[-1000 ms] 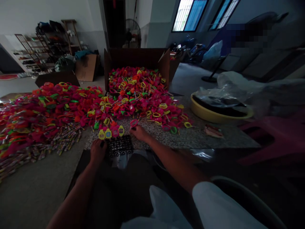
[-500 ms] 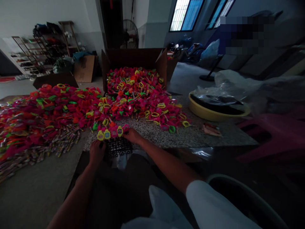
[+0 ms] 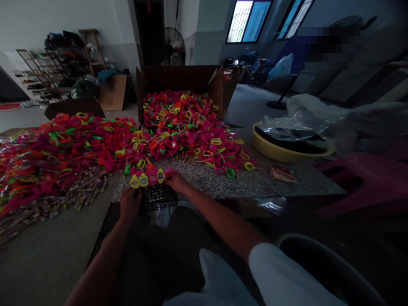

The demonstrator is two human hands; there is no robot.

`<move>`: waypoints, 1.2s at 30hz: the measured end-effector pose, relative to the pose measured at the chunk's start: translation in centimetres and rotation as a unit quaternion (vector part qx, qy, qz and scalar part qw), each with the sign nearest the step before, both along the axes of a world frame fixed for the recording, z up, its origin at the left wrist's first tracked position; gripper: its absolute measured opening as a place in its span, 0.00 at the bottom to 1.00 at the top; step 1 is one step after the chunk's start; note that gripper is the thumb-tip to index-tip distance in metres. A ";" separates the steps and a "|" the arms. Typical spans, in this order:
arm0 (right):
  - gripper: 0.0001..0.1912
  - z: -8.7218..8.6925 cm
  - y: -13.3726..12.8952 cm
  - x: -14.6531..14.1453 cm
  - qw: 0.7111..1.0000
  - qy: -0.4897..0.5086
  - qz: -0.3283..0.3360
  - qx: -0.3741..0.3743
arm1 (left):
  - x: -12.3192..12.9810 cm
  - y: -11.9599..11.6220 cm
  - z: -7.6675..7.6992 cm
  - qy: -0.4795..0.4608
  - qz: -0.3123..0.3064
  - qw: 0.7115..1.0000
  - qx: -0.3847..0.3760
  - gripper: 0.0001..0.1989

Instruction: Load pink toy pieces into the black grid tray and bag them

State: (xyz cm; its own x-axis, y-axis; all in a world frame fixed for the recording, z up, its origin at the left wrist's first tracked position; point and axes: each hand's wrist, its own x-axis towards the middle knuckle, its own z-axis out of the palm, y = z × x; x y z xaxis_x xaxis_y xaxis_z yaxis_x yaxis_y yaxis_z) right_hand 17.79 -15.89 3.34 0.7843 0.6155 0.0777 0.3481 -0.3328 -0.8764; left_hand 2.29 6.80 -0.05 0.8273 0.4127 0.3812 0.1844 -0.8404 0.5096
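A short row of toy watches (image 3: 143, 180), yellow and pink with small square faces, stands along the far side of a black lattice tray (image 3: 159, 199) at the table's front edge. My left hand (image 3: 129, 203) is closed at the tray's left end, beneath the leftmost yellow watch. At the row's right end, my right hand (image 3: 177, 182) pinches a pink toy watch (image 3: 170, 171) beside the last yellow one. Its fingertips are partly hidden by the dim light.
Behind my hands, a heap of colourful toy watches (image 3: 191, 131) spills from a cardboard box (image 3: 181, 76). Another heap (image 3: 73, 144) spreads left, with patterned sticks (image 3: 83, 191) along its front. A yellow basin (image 3: 280, 153) holds plastic bags. To the right is a pink stool (image 3: 363, 174).
The pink watch in my right hand has tilted slightly, and that hand has shifted a very little. My left hand, the tray and the rest of the row look the same.
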 end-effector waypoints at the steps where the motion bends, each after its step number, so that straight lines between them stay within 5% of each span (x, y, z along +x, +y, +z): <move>1: 0.08 0.0 0.0 0.1 1.000 0.007 0.002 0.014 | 0.0 0.0 0.0 0.000 -0.001 1.000 -0.001 0.12; 12: 0.03 0.1 -0.4 0.8 0.997 0.031 -0.073 -0.027 | 0.0 0.1 -0.1 -0.008 -0.001 1.000 0.000 0.11; 22: 0.12 1.0 -0.4 0.7 0.997 0.067 0.007 0.048 | 0.0 0.0 0.1 0.004 0.000 1.000 0.017 0.13; 36: 0.20 -1.2 0.0 3.1 0.989 0.128 0.051 0.056 | 0.1 0.0 0.2 -0.002 -0.001 1.000 0.002 0.11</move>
State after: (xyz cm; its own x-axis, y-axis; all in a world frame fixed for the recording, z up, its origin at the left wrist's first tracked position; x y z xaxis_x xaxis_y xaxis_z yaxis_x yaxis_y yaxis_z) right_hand 20.92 -15.89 2.16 0.7215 0.6910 -0.0435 0.1361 -0.2032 -0.9696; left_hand 2.41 6.83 0.11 0.8264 0.4096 0.3865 0.1810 -0.8431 0.5065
